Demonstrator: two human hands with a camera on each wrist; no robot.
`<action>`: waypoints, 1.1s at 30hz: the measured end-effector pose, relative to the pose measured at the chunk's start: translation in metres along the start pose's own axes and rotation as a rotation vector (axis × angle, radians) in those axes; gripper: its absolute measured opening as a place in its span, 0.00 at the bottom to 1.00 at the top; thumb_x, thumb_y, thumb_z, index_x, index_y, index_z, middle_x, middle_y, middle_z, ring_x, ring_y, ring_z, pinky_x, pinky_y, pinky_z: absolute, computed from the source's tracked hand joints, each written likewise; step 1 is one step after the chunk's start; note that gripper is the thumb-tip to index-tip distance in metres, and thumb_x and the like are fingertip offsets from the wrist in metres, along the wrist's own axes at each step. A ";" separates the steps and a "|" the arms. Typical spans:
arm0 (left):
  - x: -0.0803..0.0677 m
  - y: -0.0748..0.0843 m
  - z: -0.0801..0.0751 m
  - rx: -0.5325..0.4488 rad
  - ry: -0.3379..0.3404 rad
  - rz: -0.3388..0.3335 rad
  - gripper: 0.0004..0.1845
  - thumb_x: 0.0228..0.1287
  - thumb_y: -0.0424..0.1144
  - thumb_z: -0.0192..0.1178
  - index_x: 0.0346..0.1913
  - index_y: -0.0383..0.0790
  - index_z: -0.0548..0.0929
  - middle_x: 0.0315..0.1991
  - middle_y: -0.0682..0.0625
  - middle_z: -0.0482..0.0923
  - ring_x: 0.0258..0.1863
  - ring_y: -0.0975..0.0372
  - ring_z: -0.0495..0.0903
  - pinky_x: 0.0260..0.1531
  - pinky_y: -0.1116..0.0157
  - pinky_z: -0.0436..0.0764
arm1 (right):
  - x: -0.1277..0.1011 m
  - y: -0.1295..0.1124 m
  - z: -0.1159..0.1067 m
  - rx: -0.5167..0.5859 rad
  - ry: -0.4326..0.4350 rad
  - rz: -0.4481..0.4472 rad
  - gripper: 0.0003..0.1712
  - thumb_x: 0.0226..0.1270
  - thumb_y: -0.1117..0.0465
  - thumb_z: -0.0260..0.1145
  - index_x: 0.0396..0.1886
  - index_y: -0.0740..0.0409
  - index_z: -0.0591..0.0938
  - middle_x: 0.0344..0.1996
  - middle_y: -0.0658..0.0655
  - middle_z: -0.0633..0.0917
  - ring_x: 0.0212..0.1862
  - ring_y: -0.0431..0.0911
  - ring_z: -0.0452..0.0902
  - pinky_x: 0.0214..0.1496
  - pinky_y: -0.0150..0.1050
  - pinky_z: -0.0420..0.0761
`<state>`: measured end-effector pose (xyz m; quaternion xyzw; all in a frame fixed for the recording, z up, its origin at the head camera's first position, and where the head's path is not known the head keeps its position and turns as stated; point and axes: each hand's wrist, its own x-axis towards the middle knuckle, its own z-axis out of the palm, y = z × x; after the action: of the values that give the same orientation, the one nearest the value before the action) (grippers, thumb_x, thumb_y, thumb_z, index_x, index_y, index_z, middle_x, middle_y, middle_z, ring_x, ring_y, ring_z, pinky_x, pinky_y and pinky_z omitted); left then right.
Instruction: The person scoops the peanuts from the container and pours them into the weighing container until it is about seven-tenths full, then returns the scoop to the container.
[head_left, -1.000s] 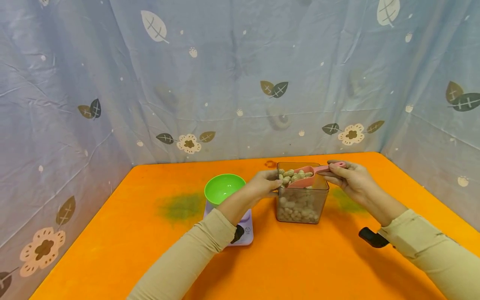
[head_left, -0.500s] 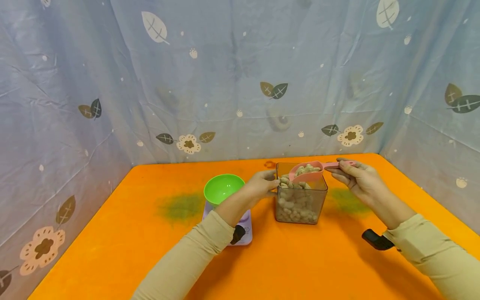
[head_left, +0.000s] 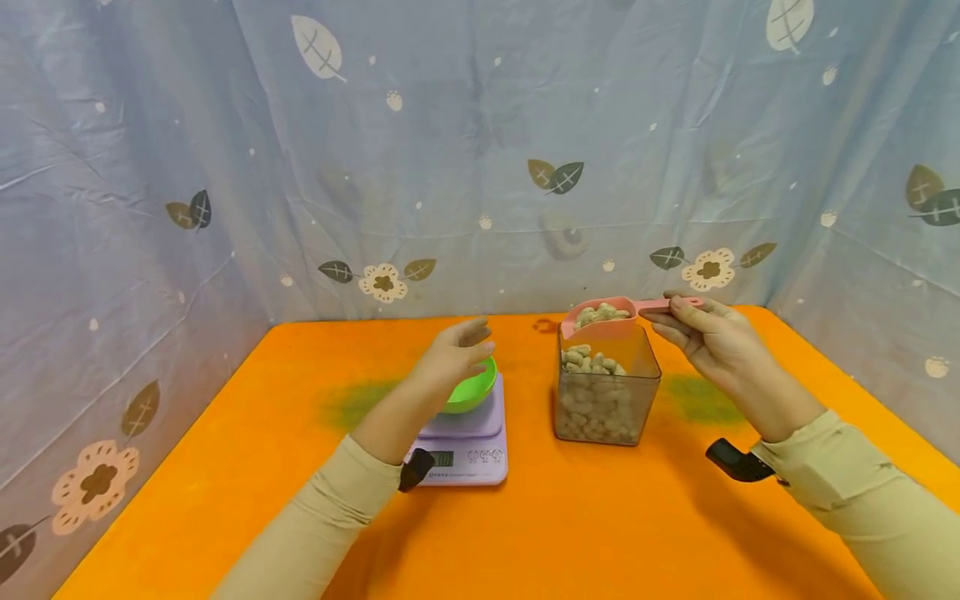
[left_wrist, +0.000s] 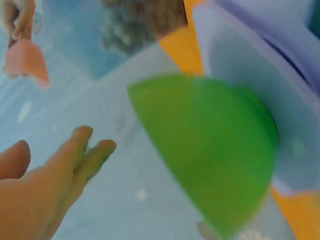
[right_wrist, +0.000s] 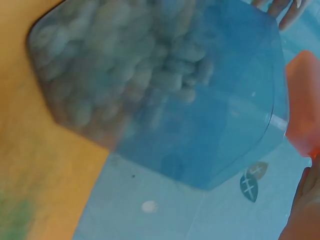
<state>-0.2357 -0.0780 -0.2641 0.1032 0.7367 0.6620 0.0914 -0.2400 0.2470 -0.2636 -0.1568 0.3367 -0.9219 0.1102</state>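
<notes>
My right hand (head_left: 708,333) pinches the handle of a pink scoop (head_left: 615,329), which carries several unshelled peanuts (head_left: 600,315). The scoop is held level over the rim of a clear square bin (head_left: 611,408) partly filled with peanuts. My left hand (head_left: 450,358) hovers beside a green bowl (head_left: 471,396), overlapping it in the head view; its fingers are extended and hold nothing. In the left wrist view that hand (left_wrist: 60,180) is apart from the bowl (left_wrist: 215,145). Beneath the bowl is a lilac kitchen scale (head_left: 476,467) with a small display, partly hidden by the left wrist.
An orange cloth (head_left: 570,533) covers the table. A patterned blue curtain (head_left: 450,167) closes off the back and both sides. Dark cameras are worn at the wrists, the right one (head_left: 738,462) hanging low over the cloth.
My left hand has let go of the bin and moved left to the bowl. My right hand has raised the loaded scoop out of the peanuts, up to above the bin's rim.
</notes>
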 end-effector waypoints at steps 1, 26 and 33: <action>-0.003 0.001 -0.006 0.015 0.014 0.004 0.29 0.74 0.28 0.48 0.75 0.32 0.55 0.72 0.36 0.57 0.70 0.46 0.60 0.66 0.52 0.67 | 0.002 0.002 0.002 0.001 -0.003 0.002 0.11 0.74 0.72 0.50 0.41 0.73 0.79 0.38 0.69 0.85 0.42 0.55 0.85 0.47 0.40 0.84; -0.018 -0.039 -0.075 0.317 0.092 -0.156 0.33 0.73 0.26 0.47 0.72 0.18 0.44 0.69 0.23 0.52 0.65 0.37 0.63 0.64 0.46 0.67 | 0.035 0.049 0.042 -0.106 0.092 0.052 0.05 0.72 0.70 0.55 0.40 0.69 0.77 0.33 0.65 0.86 0.37 0.50 0.87 0.40 0.36 0.86; -0.015 -0.044 -0.076 0.213 0.049 -0.211 0.29 0.73 0.24 0.45 0.69 0.14 0.47 0.66 0.20 0.57 0.55 0.37 0.74 0.55 0.51 0.78 | 0.043 0.065 0.049 -0.299 0.134 0.041 0.15 0.72 0.70 0.56 0.55 0.69 0.68 0.36 0.60 0.85 0.37 0.46 0.86 0.43 0.33 0.84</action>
<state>-0.2428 -0.1595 -0.2999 0.0182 0.8115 0.5692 0.1312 -0.2560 0.1563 -0.2612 -0.1030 0.4798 -0.8675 0.0817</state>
